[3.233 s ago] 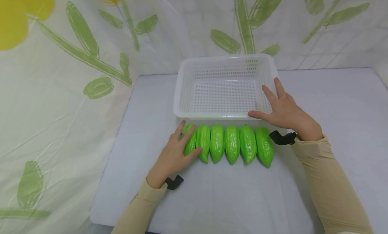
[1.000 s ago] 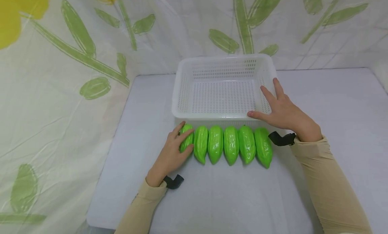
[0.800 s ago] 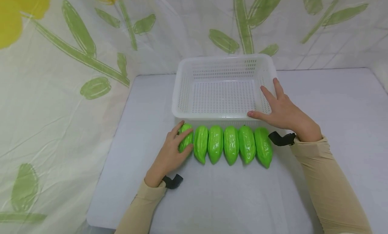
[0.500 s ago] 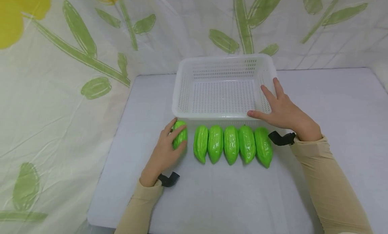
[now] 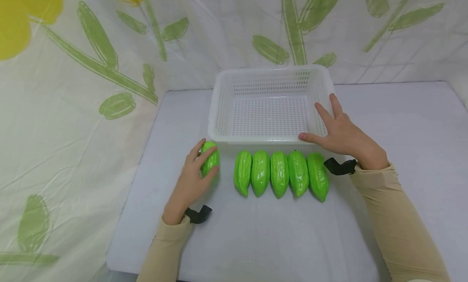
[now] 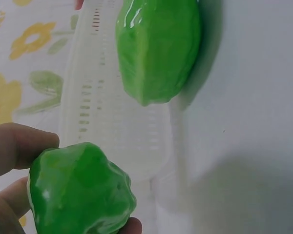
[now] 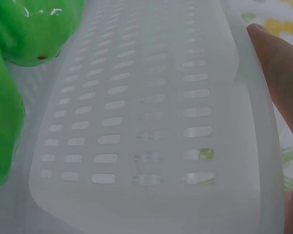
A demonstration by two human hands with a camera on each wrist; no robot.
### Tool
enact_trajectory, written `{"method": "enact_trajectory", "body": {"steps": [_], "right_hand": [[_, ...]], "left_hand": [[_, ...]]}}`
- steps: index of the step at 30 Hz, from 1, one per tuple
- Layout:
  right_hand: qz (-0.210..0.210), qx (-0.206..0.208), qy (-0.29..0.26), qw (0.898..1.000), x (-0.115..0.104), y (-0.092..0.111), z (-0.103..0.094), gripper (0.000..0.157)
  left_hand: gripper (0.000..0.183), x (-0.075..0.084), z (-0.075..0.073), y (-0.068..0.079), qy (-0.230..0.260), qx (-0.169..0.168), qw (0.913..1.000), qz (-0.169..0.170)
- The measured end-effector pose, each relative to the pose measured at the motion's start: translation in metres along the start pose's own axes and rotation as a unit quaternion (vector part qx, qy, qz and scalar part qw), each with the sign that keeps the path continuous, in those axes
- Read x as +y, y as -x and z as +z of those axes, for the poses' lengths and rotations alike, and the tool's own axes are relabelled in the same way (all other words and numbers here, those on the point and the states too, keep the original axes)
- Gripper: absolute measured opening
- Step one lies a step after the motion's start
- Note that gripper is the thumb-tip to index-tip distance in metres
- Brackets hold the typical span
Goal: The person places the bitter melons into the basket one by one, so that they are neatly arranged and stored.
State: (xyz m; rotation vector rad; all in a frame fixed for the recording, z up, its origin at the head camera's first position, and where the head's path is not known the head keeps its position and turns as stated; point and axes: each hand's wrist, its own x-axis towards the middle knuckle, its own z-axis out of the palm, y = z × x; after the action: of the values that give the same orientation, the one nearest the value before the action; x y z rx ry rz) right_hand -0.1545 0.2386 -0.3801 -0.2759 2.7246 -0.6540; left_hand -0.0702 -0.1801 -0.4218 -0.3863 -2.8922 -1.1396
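Plainly, a glossy, bright-green, ridged oblong gourd is pinched by the left hand; a white perforated plastic basket is touched by the right hand, fingers spread.

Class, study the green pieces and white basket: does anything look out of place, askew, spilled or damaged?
Nothing looks spilled or damaged. One green piece sits apart from the row of five, but it is in the grip of the left hand. The row's rightmost piece looks slightly askew: its near end slants rightward.
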Motion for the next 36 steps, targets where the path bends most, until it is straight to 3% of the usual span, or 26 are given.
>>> {"method": "enact_trajectory", "body": {"steps": [23,36], "right_hand": [[-0.002,-0.001,0.002,1.000,0.002,0.000,0.002,0.117],[-0.002,-0.003,0.000,1.000,0.003,0.001,0.000,0.117]], "left_hand": [[0.053,0.009,-0.025,-0.006,-0.014,0.032,0.9989,0.030],[0.052,0.021,-0.035,-0.017,-0.013,0.045,0.9959,0.077]]}}
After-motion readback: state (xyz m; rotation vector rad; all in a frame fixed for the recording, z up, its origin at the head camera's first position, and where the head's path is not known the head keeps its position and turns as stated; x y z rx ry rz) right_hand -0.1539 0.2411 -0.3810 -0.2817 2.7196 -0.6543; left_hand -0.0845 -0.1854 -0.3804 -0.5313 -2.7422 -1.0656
